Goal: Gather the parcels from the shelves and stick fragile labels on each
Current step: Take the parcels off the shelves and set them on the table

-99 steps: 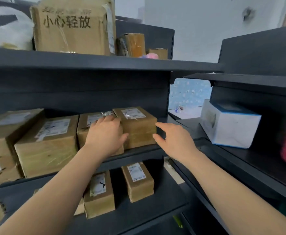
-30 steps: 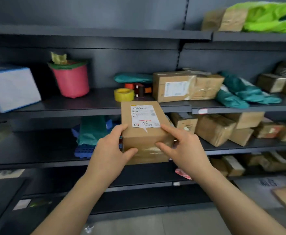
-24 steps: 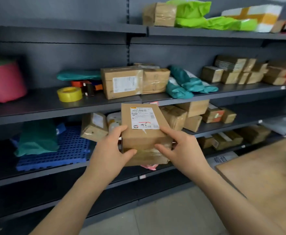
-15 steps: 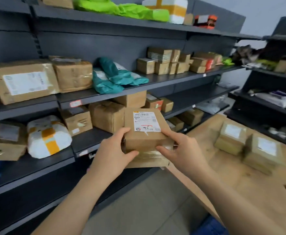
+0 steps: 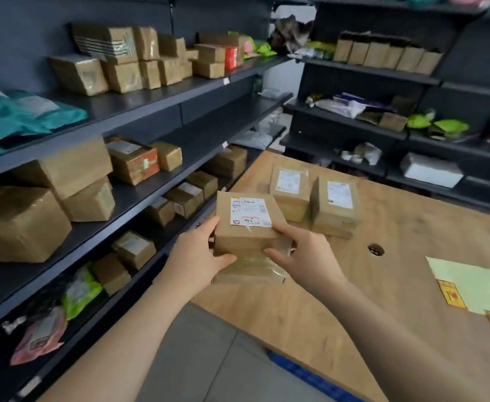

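Parcel (image 5: 249,227), one, white-labelled with unreadable print, being gripped by left hand (image 5: 197,256) and right hand (image 5: 304,256); two parcels (image 5: 313,198) lying on far table (image 5: 412,242).

Lighting: even, soft indoor light, moderately bright; brightest on the wooden table (image 5: 383,256), dimmer within the dark shelves (image 5: 151,111). Shadows: faint, diffuse. Glare: mild sheen on taped cartons. Blur: motion smear at the left edge and top right corner. Distortion: wide-angle bending of shelf lines toward edges.

matt cardboard parcel (image 5: 249,227), glossy tape; wood-grain table (image 5: 383,256); shelves (image 5: 151,103) seemingly matt metal
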`<state>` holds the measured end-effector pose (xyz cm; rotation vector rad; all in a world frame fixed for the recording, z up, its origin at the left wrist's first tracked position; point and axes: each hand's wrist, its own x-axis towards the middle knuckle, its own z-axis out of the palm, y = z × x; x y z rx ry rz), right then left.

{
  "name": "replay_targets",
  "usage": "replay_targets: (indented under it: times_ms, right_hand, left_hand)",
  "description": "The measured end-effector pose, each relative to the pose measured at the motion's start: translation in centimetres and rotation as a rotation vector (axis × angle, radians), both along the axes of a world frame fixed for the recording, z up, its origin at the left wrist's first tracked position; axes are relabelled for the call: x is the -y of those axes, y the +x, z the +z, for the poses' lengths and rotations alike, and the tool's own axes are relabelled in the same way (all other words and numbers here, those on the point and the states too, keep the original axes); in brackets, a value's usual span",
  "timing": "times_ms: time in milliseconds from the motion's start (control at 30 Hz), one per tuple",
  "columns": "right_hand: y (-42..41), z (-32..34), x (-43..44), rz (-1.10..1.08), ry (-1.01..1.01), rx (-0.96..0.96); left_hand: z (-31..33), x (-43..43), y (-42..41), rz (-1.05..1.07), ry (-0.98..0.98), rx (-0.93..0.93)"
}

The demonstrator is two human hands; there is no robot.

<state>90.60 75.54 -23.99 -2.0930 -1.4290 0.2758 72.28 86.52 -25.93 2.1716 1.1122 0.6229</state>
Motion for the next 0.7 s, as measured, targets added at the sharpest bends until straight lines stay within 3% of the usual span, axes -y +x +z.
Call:
replay_targets:
  times_ms: [200,700]
  right_hand:
    - [4.7,-3.3,-2.6,-0.12,-0.09,-0.038]
    - [9.5,-12.4,-5.8,-0.192,-0.216,-0.058]
  left_hand:
    - [-4.0,-4.6,6.1,-0.108,-0.116,-0.003]
    - [-12.6,-9.0,12.9,-0.129,-0.088,-0.28]
